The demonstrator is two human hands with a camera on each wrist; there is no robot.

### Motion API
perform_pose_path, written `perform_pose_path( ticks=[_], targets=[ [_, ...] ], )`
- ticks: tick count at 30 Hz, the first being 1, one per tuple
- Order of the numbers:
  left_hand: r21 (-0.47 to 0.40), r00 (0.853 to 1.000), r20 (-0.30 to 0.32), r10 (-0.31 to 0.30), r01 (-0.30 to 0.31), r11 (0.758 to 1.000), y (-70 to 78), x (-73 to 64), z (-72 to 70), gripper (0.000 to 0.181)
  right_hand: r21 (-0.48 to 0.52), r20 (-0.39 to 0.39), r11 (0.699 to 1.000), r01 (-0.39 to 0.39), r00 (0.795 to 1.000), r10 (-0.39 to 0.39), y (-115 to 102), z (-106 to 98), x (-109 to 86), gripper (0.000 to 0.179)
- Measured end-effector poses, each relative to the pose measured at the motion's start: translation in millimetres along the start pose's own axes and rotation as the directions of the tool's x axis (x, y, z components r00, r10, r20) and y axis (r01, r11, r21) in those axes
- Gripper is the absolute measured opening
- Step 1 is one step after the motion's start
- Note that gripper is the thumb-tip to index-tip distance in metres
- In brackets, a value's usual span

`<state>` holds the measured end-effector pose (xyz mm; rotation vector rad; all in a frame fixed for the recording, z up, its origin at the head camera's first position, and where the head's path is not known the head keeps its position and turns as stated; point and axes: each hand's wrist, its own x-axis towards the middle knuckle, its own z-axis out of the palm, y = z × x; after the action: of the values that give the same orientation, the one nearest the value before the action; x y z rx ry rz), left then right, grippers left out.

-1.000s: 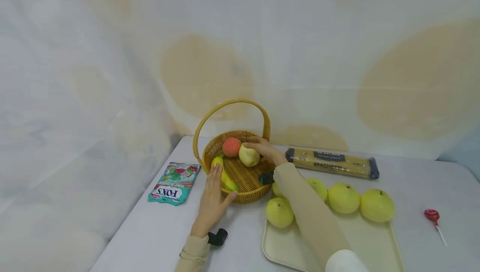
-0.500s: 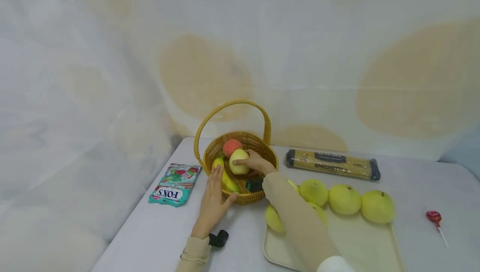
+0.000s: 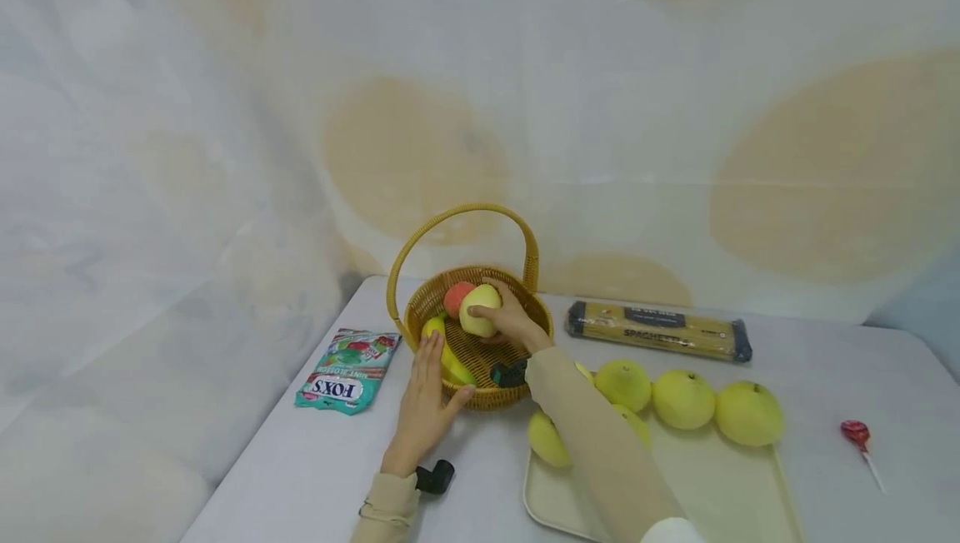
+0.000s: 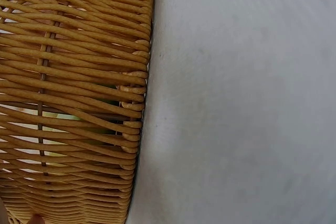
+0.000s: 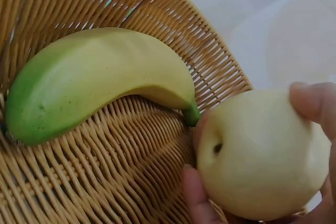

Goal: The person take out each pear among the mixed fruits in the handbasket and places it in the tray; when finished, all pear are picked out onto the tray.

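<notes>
In the head view my right hand grips a pale yellow apple inside the wicker basket. Thumb and fingers wrap the apple from both sides in the right wrist view, with its dimple facing the banana. A round red fruit lies partly hidden behind the apple. Along the basket's left side rests a yellow banana with green ends. My left hand, fingers straight, rests against the basket's near-left rim beside the banana. Mostly woven wall fills the left wrist view.
A green candy bag lies left of the basket, whose tall handle arches overhead. To the right are a spaghetti pack, a cream tray with several round yellow-green fruits, and a red lollipop.
My right hand has moved left within the basket with the apple, which now partly covers the red fruit. My left hand stays at the rim.
</notes>
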<state>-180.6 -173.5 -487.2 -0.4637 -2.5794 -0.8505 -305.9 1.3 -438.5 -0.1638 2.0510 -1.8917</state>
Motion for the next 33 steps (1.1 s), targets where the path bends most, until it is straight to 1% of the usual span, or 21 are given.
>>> perform_pose_path(
  ticks=[5, 8, 10, 14, 17, 22, 26, 33],
  targets=[
    [0.001, 1.0, 0.004, 0.005, -0.005, 1.0, -2.3, 3.6, 2.9, 0.091, -0.019, 0.005, 0.998, 0.064, 0.998, -0.064, -9.0, -5.4, -0.7, 0.073],
    [-0.001, 1.0, -0.007, 0.015, -0.015, 1.0, -3.9, 5.9, 3.3, 0.09, -0.018, 0.008, 0.992, 0.124, 0.992, -0.124, -19.2, -6.5, -4.4, 0.072],
    [-0.003, 1.0, -0.013, 0.019, -0.019, 1.0, -4.8, 7.2, 3.6, 0.09, -0.033, -0.001, 0.989, 0.147, 0.989, -0.147, -26.2, -7.3, -7.5, 0.071],
    [0.004, 1.0, -0.019, 0.015, -0.015, 1.0, -7.3, 9.0, 4.7, 0.09, -0.037, -0.001, 0.985, 0.168, 0.986, -0.168, -39.0, -9.7, -13.5, 0.071],
    [0.01, 0.999, -0.032, 0.018, -0.017, 1.0, -9.7, 9.6, 3.5, 0.089, -0.037, 0.018, 0.983, 0.178, 0.984, -0.178, -46.6, -10.8, -17.0, 0.071],
    [0.008, 0.999, -0.033, 0.013, -0.013, 1.0, -13.1, 11.8, 0.1, 0.089, -0.072, 0.026, 0.974, 0.216, 0.976, -0.214, -57.5, -16.0, -25.6, 0.069],
    [0.011, 1.0, -0.025, -0.002, 0.003, 1.0, -15.3, 12.4, -1.0, 0.089, -0.046, 0.046, 0.971, 0.235, 0.971, -0.233, -61.9, -23.4, -31.6, 0.068],
    [0.005, 1.0, -0.029, -0.009, 0.009, 1.0, -17.0, 12.9, -1.7, 0.09, -0.023, 0.073, 0.961, 0.275, 0.959, -0.273, -66.9, -37.1, -43.5, 0.07]
  ],
)
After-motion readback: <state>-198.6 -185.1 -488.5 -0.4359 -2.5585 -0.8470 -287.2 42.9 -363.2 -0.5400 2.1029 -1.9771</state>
